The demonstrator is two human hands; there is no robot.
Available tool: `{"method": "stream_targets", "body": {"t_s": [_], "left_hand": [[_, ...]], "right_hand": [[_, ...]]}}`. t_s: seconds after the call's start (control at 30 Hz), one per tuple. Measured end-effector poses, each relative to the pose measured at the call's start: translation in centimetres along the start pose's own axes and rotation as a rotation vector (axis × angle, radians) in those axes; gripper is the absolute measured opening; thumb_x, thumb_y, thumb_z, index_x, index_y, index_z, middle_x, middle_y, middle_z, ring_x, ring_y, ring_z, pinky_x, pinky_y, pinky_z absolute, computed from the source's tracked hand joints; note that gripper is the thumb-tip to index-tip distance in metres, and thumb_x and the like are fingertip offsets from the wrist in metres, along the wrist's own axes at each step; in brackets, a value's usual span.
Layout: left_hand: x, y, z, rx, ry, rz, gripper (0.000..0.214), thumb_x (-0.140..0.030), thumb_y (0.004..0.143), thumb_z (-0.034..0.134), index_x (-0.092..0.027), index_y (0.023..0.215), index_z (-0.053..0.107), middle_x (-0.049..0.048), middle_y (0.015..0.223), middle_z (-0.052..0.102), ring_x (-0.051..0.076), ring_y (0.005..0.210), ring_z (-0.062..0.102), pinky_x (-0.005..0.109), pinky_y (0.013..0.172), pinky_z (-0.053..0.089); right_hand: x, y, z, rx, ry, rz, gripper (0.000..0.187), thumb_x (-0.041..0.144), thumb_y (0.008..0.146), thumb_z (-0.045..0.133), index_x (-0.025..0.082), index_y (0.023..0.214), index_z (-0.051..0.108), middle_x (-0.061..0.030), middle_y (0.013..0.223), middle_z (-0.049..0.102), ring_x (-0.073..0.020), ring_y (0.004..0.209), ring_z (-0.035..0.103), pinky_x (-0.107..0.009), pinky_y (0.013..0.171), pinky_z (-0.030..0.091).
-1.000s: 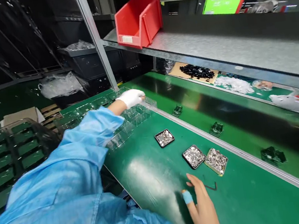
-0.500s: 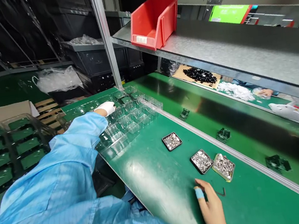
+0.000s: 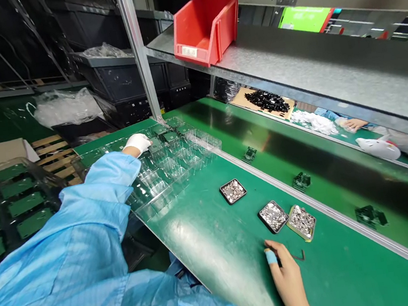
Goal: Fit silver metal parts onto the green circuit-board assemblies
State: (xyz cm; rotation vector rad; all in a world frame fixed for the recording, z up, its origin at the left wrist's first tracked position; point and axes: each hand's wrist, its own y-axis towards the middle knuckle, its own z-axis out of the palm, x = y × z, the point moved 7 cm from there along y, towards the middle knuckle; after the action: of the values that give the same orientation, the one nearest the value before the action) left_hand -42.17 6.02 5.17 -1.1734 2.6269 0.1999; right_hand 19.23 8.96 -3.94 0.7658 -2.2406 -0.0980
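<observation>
My left hand (image 3: pixel 138 142), in a white glove, reaches over a clear plastic tray (image 3: pixel 170 170) at the table's far left corner. Its fingers look closed beside a green circuit board (image 3: pixel 170 136) in one of the pockets; what they hold, if anything, is hidden. My right hand (image 3: pixel 287 275) rests low over the green table, fingers curled, with blue tape on one digit. From behind its fingers sticks the bent end of a black hex key (image 3: pixel 302 255). Close by lie three small dishes of metal parts: one dish (image 3: pixel 233 191), a second dish (image 3: pixel 273 216) and a yellow-edged dish (image 3: pixel 302 223).
Behind a metal rail (image 3: pixel 309 207) several circuit boards (image 3: pixel 301 181) lie on a green strip. A red bin (image 3: pixel 206 29) stands on the metal shelf above. Another blister tray (image 3: pixel 10 198) is at left. Across the bench, a co-worker's hand (image 3: pixel 352 125) shows near white pieces.
My left hand has drawn back slightly to the left over the tray. My right hand stays by the dishes with the hex key. The view has shifted a little.
</observation>
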Motion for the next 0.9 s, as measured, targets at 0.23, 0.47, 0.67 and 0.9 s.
{"method": "stream_targets", "body": {"t_s": [0.23,0.47,0.67,0.9], "left_hand": [[-13.4,-11.7,-1.4,-0.326,0.122,0.612,0.03,-0.031,0.088,0.043,-0.016,0.1,0.066,0.0127,0.104,0.067,0.029,0.099,0.061,0.039,0.085,0.046],[-23.7,-35.8,7.3,-0.118,0.063,1.696,0.022,-0.015,0.09,0.047,-0.018,0.072,0.06,0.0041,0.061,0.058,0.016,0.055,0.053,0.032,0.052,0.031],[-25.9,-37.2,9.2,-0.022,-0.06,1.672,0.024,-0.028,0.094,0.044,-0.018,0.084,0.064,0.0044,0.074,0.065,0.017,0.064,0.058,0.032,0.057,0.036],[-26.3,-20.7,11.9,0.138,0.275,0.832,0.033,-0.026,0.091,0.04,-0.016,0.092,0.071,0.014,0.098,0.068,0.027,0.092,0.062,0.034,0.07,0.042]], "right_hand": [[2.7,1.0,0.2,0.041,0.137,0.024,0.025,0.029,0.09,0.046,0.02,0.103,0.066,-0.01,0.1,0.072,-0.0222,0.094,0.069,-0.038,0.086,0.056],[5.5,2.5,1.6,0.141,0.537,0.1,0.066,0.033,0.082,0.063,0.023,0.142,0.037,-0.0144,0.141,0.05,-0.0221,0.12,0.057,-0.038,0.096,0.051],[4.3,1.6,0.6,0.196,0.342,0.017,0.055,0.03,0.081,0.066,0.02,0.132,0.05,-0.0134,0.131,0.057,-0.0245,0.122,0.054,-0.044,0.105,0.043],[5.5,1.0,0.2,0.329,0.145,-0.181,0.063,0.036,0.083,0.065,0.02,0.14,0.042,-0.0162,0.139,0.05,-0.0296,0.131,0.047,-0.055,0.112,0.033]]}}
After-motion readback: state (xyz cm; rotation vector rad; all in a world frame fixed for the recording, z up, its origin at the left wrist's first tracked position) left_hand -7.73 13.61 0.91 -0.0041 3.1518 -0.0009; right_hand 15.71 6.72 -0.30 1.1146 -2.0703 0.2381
